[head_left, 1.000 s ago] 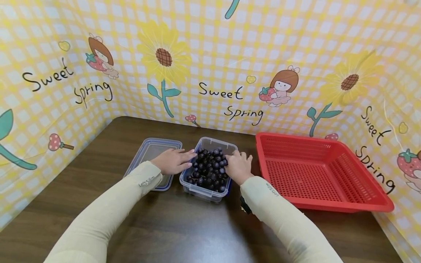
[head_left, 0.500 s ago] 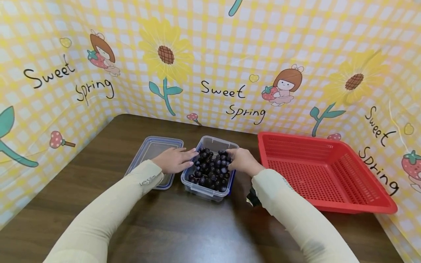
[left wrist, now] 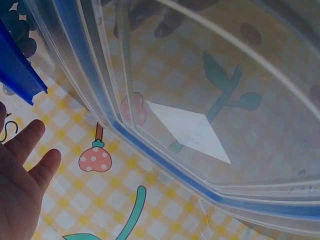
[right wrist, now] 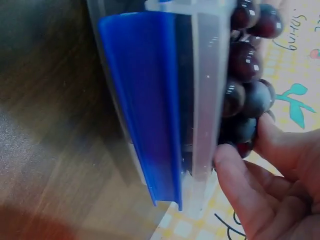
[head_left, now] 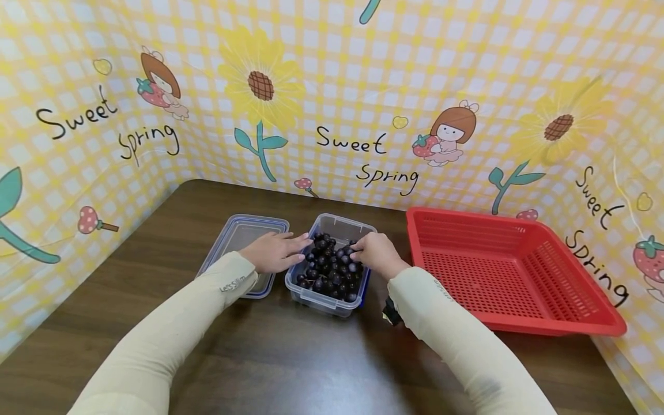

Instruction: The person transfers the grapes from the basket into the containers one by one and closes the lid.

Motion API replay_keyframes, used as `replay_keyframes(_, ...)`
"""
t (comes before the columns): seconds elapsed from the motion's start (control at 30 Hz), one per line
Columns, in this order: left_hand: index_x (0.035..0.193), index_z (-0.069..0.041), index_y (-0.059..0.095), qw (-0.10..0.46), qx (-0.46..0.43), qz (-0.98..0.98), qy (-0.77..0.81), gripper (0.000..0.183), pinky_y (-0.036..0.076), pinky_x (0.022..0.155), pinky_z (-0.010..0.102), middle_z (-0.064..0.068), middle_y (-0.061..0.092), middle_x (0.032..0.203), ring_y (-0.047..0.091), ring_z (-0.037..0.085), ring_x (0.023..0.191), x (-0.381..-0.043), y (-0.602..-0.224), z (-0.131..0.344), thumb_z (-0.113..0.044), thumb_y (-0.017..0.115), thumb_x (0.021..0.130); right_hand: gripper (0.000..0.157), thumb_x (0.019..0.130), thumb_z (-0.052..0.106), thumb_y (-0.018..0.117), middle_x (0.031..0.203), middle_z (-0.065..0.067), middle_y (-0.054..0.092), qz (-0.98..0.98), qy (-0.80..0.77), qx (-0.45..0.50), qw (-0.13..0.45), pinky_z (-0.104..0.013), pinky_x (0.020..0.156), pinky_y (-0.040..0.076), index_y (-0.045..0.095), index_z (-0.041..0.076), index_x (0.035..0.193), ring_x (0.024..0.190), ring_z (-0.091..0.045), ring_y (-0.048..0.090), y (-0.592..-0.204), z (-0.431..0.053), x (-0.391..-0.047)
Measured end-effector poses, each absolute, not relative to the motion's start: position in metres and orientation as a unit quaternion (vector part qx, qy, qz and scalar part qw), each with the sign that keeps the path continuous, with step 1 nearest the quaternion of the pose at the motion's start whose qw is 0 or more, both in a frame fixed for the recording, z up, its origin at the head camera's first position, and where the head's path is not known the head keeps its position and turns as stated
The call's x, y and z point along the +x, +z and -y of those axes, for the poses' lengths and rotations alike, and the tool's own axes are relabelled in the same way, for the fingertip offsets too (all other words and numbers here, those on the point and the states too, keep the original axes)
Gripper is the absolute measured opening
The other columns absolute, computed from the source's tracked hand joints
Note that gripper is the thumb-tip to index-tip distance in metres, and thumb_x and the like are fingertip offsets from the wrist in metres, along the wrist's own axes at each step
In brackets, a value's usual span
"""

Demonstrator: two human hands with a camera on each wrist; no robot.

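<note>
A clear plastic food container (head_left: 318,300) holds dark purple grapes (head_left: 332,271), bunched toward its near side. My left hand (head_left: 275,252) lies palm down with fingers extended, fingertips right at the container's left rim. Over the container's right rim, my right hand (head_left: 380,253) pinches grapes near the back right corner. Up close in the right wrist view, the thumb and fingers close around the edge of the grapes (right wrist: 245,100), beside a blue clip flap (right wrist: 145,100). Beneath the left hand and wrist is the container's clear lid (left wrist: 165,145) with a blue seal.
A red perforated plastic basket (head_left: 490,318) stands to the right of the container, its near edge close to my right forearm. Everything rests on a dark brown wooden table (head_left: 290,363). A yellow checked cloth (head_left: 337,86) with printed flowers walls in the back and sides.
The right hand shifted right and back along the container, then slightly left over the grapes, where its fingers now pinch. Grapes at the back right moved a little. The left hand stayed put.
</note>
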State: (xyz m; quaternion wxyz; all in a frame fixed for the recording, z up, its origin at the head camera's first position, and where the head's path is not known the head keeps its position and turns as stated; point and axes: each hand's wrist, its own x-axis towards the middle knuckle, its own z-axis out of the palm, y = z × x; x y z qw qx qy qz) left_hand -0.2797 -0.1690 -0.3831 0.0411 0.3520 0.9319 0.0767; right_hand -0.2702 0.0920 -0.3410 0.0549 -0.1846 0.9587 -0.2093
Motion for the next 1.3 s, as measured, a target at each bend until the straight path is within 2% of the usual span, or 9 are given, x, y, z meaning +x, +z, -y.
replay_keyframes(0.2, 0.148, -0.008, 0.037, 0.036, 0.354, -0.932, 0.064, 0.052, 0.026, 0.107, 0.060, 0.012, 0.031, 0.152, 0.036, 0.047, 0.131, -0.281, -0.382, 0.169, -0.034, 0.036, 0.103, 0.020, 0.089, 0.014, 0.069, 0.103, -0.011, 0.072, -0.963, -0.188, -0.192, 0.034, -0.035, 0.080, 0.054, 0.075, 0.002, 0.103, 0.096, -0.023, 0.067, -0.345, -0.089, -0.277)
replay_keyframes(0.27, 0.147, -0.008, 0.038, 0.029, 0.356, -0.933, 0.053, 0.052, 0.025, 0.107, 0.059, 0.012, 0.032, 0.152, 0.036, 0.046, 0.132, -0.281, -0.381, 0.169, -0.035, 0.037, 0.103, 0.020, 0.089, 0.013, 0.068, 0.103, -0.012, 0.072, -0.961, -0.193, -0.197, 0.031, -0.036, 0.082, 0.054, 0.075, 0.001, 0.104, 0.096, -0.023, 0.067, -0.347, -0.090, -0.281)
replay_keyframes(0.47, 0.140, -0.003, 0.049, -0.009, 0.363, -0.929, 0.063, 0.049, 0.026, 0.107, 0.058, 0.014, 0.044, 0.145, 0.039, 0.044, 0.131, -0.280, -0.379, 0.169, -0.032, 0.043, 0.101, 0.026, 0.088, 0.009, 0.069, 0.104, -0.015, 0.070, -0.952, -0.232, -0.193, 0.054, -0.035, 0.077, 0.054, 0.070, -0.002, 0.112, 0.088, -0.023, 0.066, -0.341, -0.094, -0.284)
replay_keyframes(0.6, 0.132, 0.000, 0.056, -0.049, 0.357, -0.925, 0.120, 0.042, 0.031, 0.106, 0.055, 0.017, 0.056, 0.133, 0.045, 0.043, 0.126, -0.279, -0.378, 0.177, -0.025, 0.050, 0.099, 0.025, 0.087, 0.005, 0.065, 0.101, -0.013, 0.071, -0.948, -0.273, -0.163, 0.026, -0.033, 0.073, 0.054, 0.071, 0.001, 0.111, 0.088, -0.023, 0.067, -0.331, -0.086, -0.278)
replay_keyframes(0.7, 0.130, 0.000, 0.059, -0.053, 0.316, -0.933, 0.166, 0.039, 0.038, 0.101, 0.053, 0.018, 0.060, 0.127, 0.054, 0.039, 0.117, -0.274, -0.367, 0.187, -0.024, 0.050, 0.100, 0.026, 0.086, 0.002, 0.060, 0.089, -0.015, 0.072, -0.926, -0.354, -0.129, 0.022, -0.028, 0.060, 0.054, 0.072, 0.002, 0.109, 0.073, -0.021, 0.068, -0.328, -0.071, -0.273)
replay_keyframes(0.8, 0.131, -0.003, 0.058, -0.040, 0.244, -0.947, 0.204, 0.040, 0.044, 0.095, 0.053, 0.018, 0.061, 0.125, 0.060, 0.035, 0.110, -0.269, -0.353, 0.202, -0.028, 0.047, 0.102, 0.027, 0.087, 0.000, 0.058, 0.088, -0.020, 0.071, -0.876, -0.467, -0.100, 0.063, -0.024, 0.054, 0.054, 0.070, -0.002, 0.112, 0.067, -0.026, 0.067, -0.327, -0.053, -0.268)
replay_keyframes(1.0, 0.134, -0.002, 0.055, -0.029, 0.121, -0.957, 0.262, 0.046, 0.043, 0.093, 0.056, 0.021, 0.058, 0.128, 0.054, 0.041, 0.117, -0.261, -0.341, 0.237, -0.033, 0.043, 0.102, 0.033, 0.091, 0.000, 0.058, 0.111, -0.023, 0.066, -0.780, -0.605, -0.061, 0.146, -0.030, 0.075, 0.056, 0.061, -0.004, 0.124, 0.096, -0.036, 0.066, -0.328, -0.018, -0.260)
replay_keyframes(1.17, 0.137, 0.006, 0.047, 0.002, 0.075, -0.955, 0.286, 0.055, 0.038, 0.098, 0.057, 0.028, 0.050, 0.134, 0.045, 0.046, 0.123, -0.253, -0.347, 0.266, -0.036, 0.038, 0.103, 0.037, 0.093, 0.001, 0.056, 0.120, -0.021, 0.062, -0.735, -0.650, -0.041, 0.188, -0.035, 0.088, 0.052, 0.056, -0.004, 0.130, 0.103, -0.033, 0.063, -0.333, 0.007, -0.252)
replay_keyframes(1.3, 0.137, 0.013, 0.041, 0.016, 0.047, -0.952, 0.304, 0.057, 0.034, 0.101, 0.058, 0.034, 0.043, 0.137, 0.039, 0.051, 0.125, -0.249, -0.355, 0.281, -0.032, 0.037, 0.103, 0.039, 0.095, 0.008, 0.057, 0.128, -0.016, 0.058, -0.754, -0.629, -0.046, 0.182, -0.038, 0.094, 0.048, 0.054, 0.000, 0.133, 0.110, -0.029, 0.059, -0.340, 0.025, -0.246)
